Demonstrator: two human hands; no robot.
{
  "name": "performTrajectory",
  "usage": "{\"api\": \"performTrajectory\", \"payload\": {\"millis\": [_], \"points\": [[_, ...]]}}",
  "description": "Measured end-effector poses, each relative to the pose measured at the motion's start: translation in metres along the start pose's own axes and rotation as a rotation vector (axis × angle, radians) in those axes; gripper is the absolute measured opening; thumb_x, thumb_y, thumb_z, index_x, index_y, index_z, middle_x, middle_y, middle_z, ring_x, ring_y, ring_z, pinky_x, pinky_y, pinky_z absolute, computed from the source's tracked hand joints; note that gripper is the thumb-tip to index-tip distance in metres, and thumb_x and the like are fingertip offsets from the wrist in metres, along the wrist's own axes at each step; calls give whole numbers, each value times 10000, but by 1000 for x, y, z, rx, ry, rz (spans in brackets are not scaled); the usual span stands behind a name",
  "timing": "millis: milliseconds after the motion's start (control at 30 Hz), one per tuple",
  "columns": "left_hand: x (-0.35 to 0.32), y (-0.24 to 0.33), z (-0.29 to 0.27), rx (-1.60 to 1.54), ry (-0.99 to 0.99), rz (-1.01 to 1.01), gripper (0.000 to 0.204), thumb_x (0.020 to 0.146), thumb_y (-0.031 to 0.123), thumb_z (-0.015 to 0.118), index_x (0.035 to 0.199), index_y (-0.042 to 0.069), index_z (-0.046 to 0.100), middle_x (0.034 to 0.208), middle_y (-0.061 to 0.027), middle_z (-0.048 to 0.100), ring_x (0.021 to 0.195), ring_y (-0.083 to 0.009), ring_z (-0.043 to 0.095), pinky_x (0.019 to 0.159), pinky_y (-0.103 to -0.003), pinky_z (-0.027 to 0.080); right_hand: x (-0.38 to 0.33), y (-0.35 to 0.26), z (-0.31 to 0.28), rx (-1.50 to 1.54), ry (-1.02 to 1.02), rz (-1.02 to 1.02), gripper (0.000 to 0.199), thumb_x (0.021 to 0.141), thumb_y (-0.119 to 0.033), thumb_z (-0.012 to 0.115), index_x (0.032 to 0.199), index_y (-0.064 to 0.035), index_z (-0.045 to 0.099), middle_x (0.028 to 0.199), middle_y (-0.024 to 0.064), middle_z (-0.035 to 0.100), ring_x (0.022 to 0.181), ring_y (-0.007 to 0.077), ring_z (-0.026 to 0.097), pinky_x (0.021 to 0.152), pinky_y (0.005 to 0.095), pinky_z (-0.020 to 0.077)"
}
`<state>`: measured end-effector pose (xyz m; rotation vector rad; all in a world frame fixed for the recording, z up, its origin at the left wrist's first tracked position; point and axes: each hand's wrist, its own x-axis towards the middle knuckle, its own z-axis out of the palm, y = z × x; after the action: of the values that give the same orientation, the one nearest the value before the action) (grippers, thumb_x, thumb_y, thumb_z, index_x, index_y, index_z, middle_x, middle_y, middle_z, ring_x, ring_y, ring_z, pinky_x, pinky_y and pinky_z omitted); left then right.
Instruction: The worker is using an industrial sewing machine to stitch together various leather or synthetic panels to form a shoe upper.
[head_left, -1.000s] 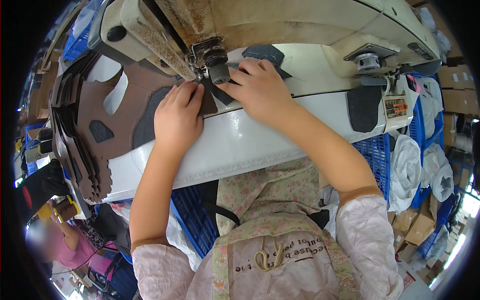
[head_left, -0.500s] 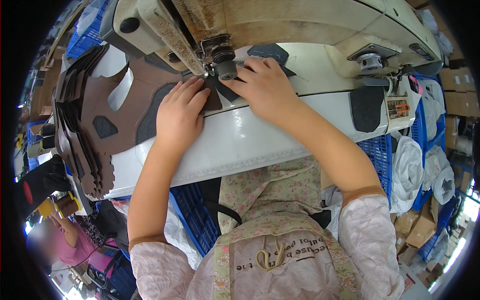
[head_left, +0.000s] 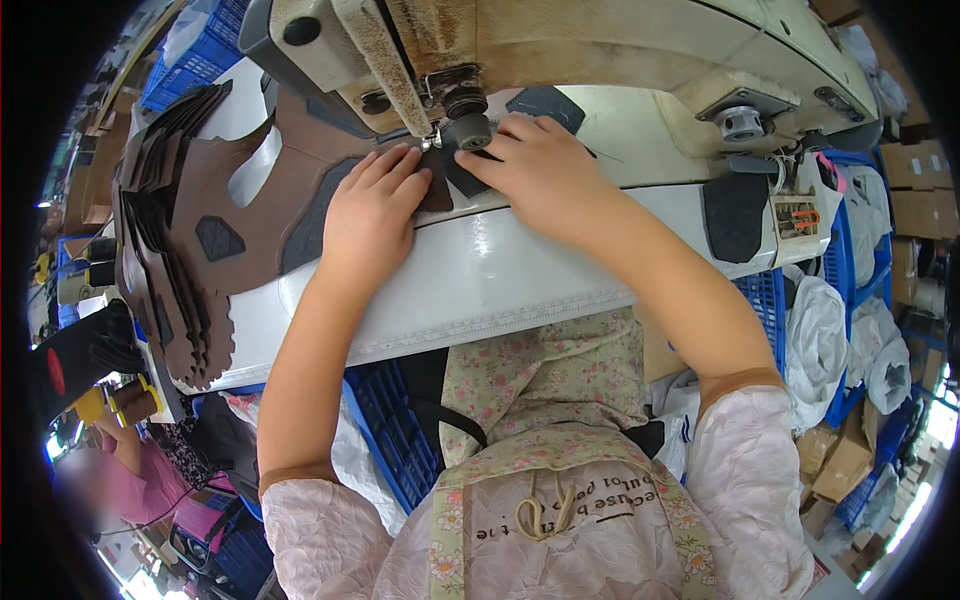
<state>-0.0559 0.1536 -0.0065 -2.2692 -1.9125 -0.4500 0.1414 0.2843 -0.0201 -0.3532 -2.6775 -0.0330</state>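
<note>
Beneath the head of a cream sewing machine lies a brown leather piece with black patches on it. My left hand rests palm down at its right end, fingers stretched out and close to the presser foot. Right of the foot, my right hand is spread, its thumb and fingertips on a small black piece. The needle's tip is hard to make out. Another black patch lies behind my right fingers, partly covered by them.
A fanned stack of brown leather pieces hangs over the table's left side. A loose black piece lies at the right, beside a small tray. Blue crates stand below the table. A person in pink sits at lower left.
The whole view has shifted a little, so the machine and leather appear farther right. Both hands stay on the work beside the presser foot, with little change in their pose.
</note>
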Motion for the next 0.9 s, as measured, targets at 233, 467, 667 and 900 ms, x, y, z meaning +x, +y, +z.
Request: {"api": "performTrajectory", "payload": {"millis": [233,467,667,900], "points": [[4,0,-9,25,-11,16,476,617,-58,589,1074,43,675,1244,-115,634,1248,-298,535,1062,-441,432,-6,1,-8,107,-50,-99,292,795,-147,610,1069,-123,706,929,2,594,981,201,579,835,353,493],[7,-10,-8,-66,20,-20,432,632,-62,574,1032,46,698,1149,-84,656,1180,-293,574,1019,-437,455,-4,-1,-7,50,-37,-97,313,790,-161,613,1086,-110,702,953,-3,585,972,194,562,821,335,495],[11,-18,-10,-94,-41,-25,497,641,-94,534,1088,43,702,1169,-108,675,1187,-291,587,1051,-429,444,-5,0,-5,4,-24,-106,321,789,-160,613,1092,-89,694,959,-4,586,971,189,560,812,316,496],[14,-23,-15,-191,-114,-52,538,638,-129,489,1109,25,699,1173,-139,676,1212,-300,577,1066,-417,434,-5,-1,-3,7,-13,-109,318,795,-156,612,1096,-89,694,959,-4,587,953,187,557,798,310,499]]}}
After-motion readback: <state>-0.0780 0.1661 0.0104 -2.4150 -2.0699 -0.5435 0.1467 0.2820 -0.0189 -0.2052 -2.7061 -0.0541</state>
